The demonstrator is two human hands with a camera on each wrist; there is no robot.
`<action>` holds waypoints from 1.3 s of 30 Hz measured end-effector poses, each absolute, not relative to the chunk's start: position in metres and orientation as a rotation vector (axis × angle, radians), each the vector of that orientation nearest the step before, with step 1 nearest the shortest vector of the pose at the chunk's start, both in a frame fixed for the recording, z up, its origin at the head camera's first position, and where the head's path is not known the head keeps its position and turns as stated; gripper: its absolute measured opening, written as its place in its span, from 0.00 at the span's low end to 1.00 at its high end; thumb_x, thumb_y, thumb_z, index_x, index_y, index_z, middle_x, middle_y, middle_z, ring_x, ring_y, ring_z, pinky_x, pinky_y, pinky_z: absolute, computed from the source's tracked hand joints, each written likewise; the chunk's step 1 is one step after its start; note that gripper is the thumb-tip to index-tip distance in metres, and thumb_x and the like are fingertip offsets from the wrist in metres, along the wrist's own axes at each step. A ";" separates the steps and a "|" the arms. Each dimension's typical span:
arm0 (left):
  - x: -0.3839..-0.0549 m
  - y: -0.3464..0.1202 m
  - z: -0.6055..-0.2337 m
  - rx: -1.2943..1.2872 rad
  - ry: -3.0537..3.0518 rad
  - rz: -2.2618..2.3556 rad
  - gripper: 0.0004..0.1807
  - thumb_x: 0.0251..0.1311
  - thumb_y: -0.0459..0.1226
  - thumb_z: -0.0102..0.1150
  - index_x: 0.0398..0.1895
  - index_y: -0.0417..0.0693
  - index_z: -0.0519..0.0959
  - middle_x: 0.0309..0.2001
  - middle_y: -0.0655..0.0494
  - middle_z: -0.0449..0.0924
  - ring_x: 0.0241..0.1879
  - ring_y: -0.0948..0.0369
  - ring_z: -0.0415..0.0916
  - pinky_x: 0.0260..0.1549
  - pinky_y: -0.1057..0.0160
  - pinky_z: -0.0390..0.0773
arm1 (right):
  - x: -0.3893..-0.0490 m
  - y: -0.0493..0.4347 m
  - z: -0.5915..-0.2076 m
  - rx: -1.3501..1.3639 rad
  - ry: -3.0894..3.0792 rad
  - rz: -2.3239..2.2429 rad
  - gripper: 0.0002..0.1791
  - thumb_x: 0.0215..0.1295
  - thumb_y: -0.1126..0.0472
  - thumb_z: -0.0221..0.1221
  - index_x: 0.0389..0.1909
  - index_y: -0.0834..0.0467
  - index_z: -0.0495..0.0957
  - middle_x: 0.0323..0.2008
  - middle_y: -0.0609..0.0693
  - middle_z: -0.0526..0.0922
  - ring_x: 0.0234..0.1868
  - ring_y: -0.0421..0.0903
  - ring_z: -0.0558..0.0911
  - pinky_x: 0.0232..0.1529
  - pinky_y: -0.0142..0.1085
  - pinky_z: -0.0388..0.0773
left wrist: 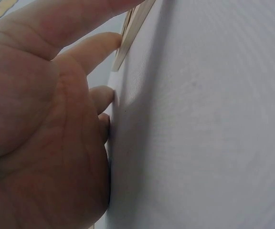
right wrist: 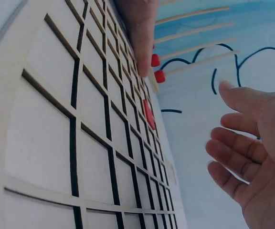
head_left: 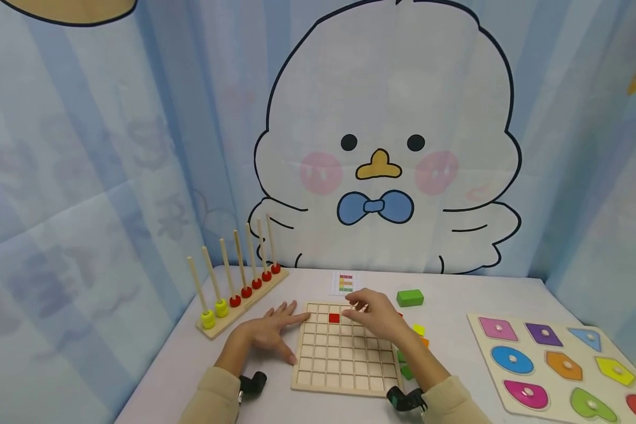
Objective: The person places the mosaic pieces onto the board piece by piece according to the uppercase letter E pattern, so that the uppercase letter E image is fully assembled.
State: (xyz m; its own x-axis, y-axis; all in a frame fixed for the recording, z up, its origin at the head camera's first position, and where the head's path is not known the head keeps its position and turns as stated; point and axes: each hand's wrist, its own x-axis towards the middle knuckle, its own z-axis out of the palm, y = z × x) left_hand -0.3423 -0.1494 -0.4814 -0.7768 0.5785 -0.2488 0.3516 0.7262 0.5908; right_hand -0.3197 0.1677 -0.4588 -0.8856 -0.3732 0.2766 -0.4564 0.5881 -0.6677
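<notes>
A wooden grid board (head_left: 344,353) lies on the table in the head view, one red square tile (head_left: 334,318) set in a cell near its far edge. My left hand (head_left: 267,330) is spread beside the board, with thumb and index finger at its left edge; the left wrist view shows a fingertip against that edge. Above the far part of the board hovers my right hand (head_left: 373,315), its fingers loosely bent. In the right wrist view this hand (right wrist: 257,143) holds nothing, and the red tile (right wrist: 149,114) sits beyond several bare cells.
Right of the board lie a green block (head_left: 410,298) and yellow, orange and green pieces, partly behind my right arm. A small pattern card (head_left: 345,282) lies behind it. A bead-and-peg stand (head_left: 244,300) is at left, a knobbed shape puzzle (head_left: 556,368) at right.
</notes>
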 end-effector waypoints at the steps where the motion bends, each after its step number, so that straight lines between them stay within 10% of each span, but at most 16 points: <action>1: -0.343 -0.150 -0.481 0.715 2.508 0.740 0.59 0.43 0.52 0.84 0.81 0.70 0.60 0.86 0.47 0.34 0.85 0.44 0.25 0.81 0.39 0.29 | -0.318 0.169 -0.458 0.690 -2.689 1.179 0.21 0.70 0.52 0.67 0.59 0.57 0.83 0.53 0.54 0.87 0.47 0.45 0.83 0.45 0.34 0.82; 31: -0.345 -0.149 -0.484 0.702 2.514 0.749 0.60 0.43 0.50 0.84 0.81 0.70 0.60 0.86 0.48 0.33 0.85 0.45 0.24 0.81 0.40 0.28 | -0.324 0.247 -0.460 0.323 -2.704 1.088 0.24 0.70 0.55 0.67 0.63 0.59 0.80 0.56 0.60 0.85 0.49 0.51 0.82 0.51 0.43 0.86; 39: -0.345 -0.148 -0.484 0.697 2.512 0.746 0.59 0.43 0.50 0.84 0.81 0.69 0.61 0.86 0.47 0.34 0.85 0.44 0.24 0.81 0.39 0.29 | -0.327 0.257 -0.471 0.194 -2.789 1.082 0.24 0.69 0.56 0.68 0.63 0.60 0.81 0.51 0.57 0.86 0.43 0.49 0.77 0.40 0.31 0.80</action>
